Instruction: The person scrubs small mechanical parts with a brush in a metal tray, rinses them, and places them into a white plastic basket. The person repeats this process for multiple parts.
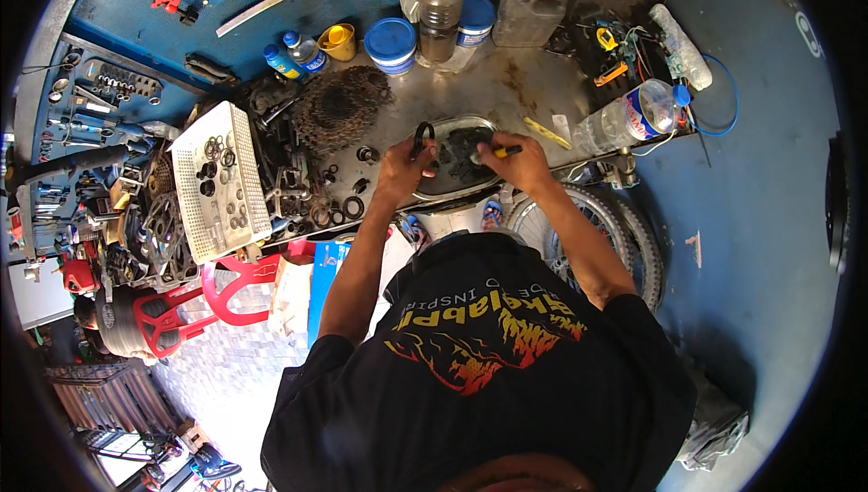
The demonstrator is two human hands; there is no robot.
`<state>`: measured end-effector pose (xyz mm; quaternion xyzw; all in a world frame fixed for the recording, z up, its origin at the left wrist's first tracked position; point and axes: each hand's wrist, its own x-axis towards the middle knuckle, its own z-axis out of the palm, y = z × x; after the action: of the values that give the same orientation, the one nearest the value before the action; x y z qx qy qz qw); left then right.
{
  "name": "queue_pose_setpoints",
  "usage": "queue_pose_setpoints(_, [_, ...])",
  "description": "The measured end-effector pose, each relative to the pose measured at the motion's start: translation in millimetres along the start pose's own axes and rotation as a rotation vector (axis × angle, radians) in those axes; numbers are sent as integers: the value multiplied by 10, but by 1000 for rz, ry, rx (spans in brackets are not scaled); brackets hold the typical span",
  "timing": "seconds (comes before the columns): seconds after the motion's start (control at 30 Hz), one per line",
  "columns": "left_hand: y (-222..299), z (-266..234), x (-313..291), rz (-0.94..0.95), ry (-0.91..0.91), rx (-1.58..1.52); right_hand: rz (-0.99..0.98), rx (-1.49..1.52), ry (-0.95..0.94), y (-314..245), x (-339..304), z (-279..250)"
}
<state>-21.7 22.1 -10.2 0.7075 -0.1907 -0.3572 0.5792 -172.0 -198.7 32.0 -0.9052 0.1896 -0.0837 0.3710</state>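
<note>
My left hand is closed on a black ring, held upright above the left end of an oval metal tray. Dark liquid and black bits lie in that tray. On its right side my right hand grips a small tool with a yellow and black handle; its working end points left over the tray and is too small to make out. Left of my left hand, several loose black rings and small round parts rest on the metal bench.
A white perforated basket with small rings stands at the left. Behind are a greasy sprocket cassette, a blue-lidded tub and a dark bottle. A clear bottle lies at the right; bicycle wheels stand below the bench edge.
</note>
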Motion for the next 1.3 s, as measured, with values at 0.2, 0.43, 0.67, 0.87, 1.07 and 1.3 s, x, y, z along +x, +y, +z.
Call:
queue_pose_setpoints(0.2, [118,54,-83,12,112,158,-67,599,64,-649,155,260])
queue_pose_setpoints(0.43, [129,54,-208,140,132,27,75,446,165,-476,450,307])
queue_pose_setpoints(0.67, [96,32,-181,200,173,85,392,811,144,-394,450,420])
queue_pose_setpoints(0.87, [137,60,-193,61,178,-16,467,984,69,-226,428,425])
queue_pose_setpoints(1.07, [225,80,-186,42,225,37,616,719,-42,-64,258,460])
queue_pose_setpoints(1.3, [1286,-54,-307,364,183,391,574,897,88,163,49,-202])
